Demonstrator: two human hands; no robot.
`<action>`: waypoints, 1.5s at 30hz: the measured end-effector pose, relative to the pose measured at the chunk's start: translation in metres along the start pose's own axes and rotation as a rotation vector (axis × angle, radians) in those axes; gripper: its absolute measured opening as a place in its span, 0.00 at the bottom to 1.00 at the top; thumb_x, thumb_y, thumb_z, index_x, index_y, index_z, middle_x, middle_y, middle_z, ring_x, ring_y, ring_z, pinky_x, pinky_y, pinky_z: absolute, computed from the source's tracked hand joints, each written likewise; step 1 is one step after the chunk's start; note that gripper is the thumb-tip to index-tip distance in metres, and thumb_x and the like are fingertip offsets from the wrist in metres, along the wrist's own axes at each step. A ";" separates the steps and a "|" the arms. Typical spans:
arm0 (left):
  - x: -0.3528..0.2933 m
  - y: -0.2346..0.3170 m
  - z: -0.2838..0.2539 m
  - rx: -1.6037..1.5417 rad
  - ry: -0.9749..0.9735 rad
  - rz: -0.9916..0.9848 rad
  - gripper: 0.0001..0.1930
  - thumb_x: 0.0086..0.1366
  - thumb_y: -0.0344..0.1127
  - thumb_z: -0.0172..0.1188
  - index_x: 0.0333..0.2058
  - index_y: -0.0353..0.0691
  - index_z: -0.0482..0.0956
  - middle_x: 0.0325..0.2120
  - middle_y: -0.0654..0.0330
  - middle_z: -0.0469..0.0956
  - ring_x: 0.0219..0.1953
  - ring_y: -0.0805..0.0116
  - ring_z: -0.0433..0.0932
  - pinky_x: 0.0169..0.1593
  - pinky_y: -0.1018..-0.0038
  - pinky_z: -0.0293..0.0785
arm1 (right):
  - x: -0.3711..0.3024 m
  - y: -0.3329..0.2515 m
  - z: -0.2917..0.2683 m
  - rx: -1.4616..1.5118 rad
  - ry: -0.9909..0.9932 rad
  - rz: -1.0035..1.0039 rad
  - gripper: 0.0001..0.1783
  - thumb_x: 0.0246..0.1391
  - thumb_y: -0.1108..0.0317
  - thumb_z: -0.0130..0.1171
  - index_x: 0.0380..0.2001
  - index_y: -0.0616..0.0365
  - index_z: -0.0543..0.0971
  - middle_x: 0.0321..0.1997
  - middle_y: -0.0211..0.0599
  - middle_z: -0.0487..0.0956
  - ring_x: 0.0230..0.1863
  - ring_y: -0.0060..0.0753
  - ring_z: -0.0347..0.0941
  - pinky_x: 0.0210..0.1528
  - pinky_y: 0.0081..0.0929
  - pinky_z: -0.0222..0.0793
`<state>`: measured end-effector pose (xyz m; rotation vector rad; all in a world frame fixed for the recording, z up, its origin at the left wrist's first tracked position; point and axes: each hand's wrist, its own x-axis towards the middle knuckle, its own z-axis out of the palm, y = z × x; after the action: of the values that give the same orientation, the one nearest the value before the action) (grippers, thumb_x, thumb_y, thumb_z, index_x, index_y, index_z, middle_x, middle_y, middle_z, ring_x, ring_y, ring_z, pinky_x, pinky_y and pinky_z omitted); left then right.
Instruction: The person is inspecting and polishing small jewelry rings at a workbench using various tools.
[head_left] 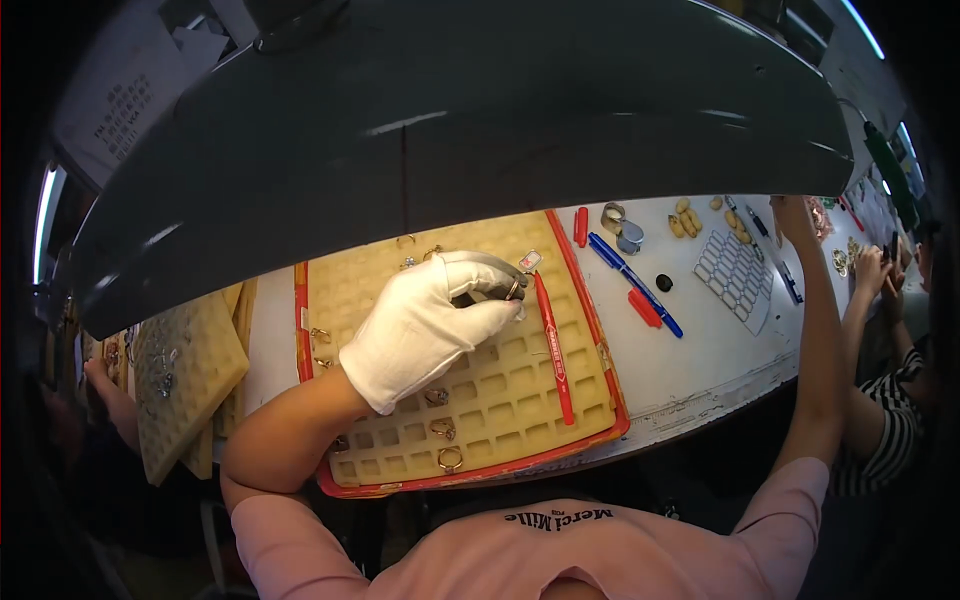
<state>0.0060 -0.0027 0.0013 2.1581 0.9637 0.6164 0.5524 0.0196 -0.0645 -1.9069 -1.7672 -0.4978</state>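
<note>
My left hand [415,325], in a white glove, is over a cream foam tray [510,440] with a red rim. Its thumb and fingers pinch a small ring [514,290]. Beside those fingertips a red marker [555,350] lies on the foam, near a small white and red tag [530,262]. Several rings, one of them a gold ring [450,460], sit in the tray's slots. My right arm reaches to the far right, where my bare right hand [790,210] is mostly covered by the dark lamp shade; its fingers do not show.
The dark lamp shade [480,110] spans the far side. Right of the tray lie a blue pen [635,285], a red cap [643,307], a folding loupe [628,236], peanuts [688,217] and a label sheet [733,280]. Foam boards [195,380] lean left. A co-worker's hands [880,270] work at right.
</note>
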 end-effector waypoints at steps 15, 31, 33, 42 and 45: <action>-0.004 -0.001 0.003 -0.236 -0.021 -0.208 0.12 0.57 0.37 0.61 0.36 0.36 0.81 0.32 0.56 0.78 0.32 0.70 0.76 0.38 0.77 0.72 | 0.005 -0.266 -0.020 1.773 -0.396 0.086 0.11 0.59 0.62 0.55 0.36 0.60 0.76 0.36 0.36 0.77 0.40 0.28 0.72 0.50 0.26 0.68; 0.002 -0.009 0.003 -0.093 -0.113 -0.149 0.10 0.53 0.30 0.63 0.33 0.31 0.80 0.31 0.55 0.78 0.32 0.67 0.77 0.38 0.76 0.72 | -0.072 -0.322 -0.076 1.594 -0.927 0.306 0.11 0.62 0.69 0.46 0.39 0.68 0.73 0.36 0.42 0.78 0.38 0.28 0.75 0.45 0.28 0.73; 0.002 -0.004 0.004 -0.198 -0.103 -0.227 0.10 0.53 0.31 0.64 0.33 0.32 0.80 0.32 0.55 0.78 0.32 0.67 0.77 0.39 0.76 0.73 | -0.076 -0.321 -0.071 1.615 -0.912 0.308 0.13 0.60 0.65 0.50 0.39 0.65 0.74 0.34 0.35 0.79 0.37 0.20 0.73 0.40 0.20 0.71; 0.003 -0.005 0.006 -0.211 -0.111 -0.246 0.08 0.51 0.22 0.66 0.32 0.29 0.80 0.34 0.60 0.78 0.34 0.77 0.75 0.39 0.80 0.73 | -0.077 -0.321 -0.067 1.605 -0.890 0.307 0.12 0.59 0.66 0.50 0.36 0.66 0.74 0.32 0.35 0.79 0.34 0.18 0.73 0.36 0.18 0.71; 0.002 -0.008 0.007 -0.213 -0.103 -0.234 0.08 0.51 0.22 0.65 0.32 0.30 0.81 0.35 0.60 0.78 0.35 0.77 0.75 0.38 0.80 0.72 | -0.076 -0.320 -0.066 1.567 -0.880 0.280 0.12 0.59 0.66 0.50 0.36 0.66 0.74 0.32 0.36 0.79 0.35 0.19 0.74 0.37 0.19 0.71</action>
<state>0.0086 0.0001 -0.0090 1.8394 1.0272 0.4666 0.2314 -0.0675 -0.0202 -1.0392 -1.3411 1.5794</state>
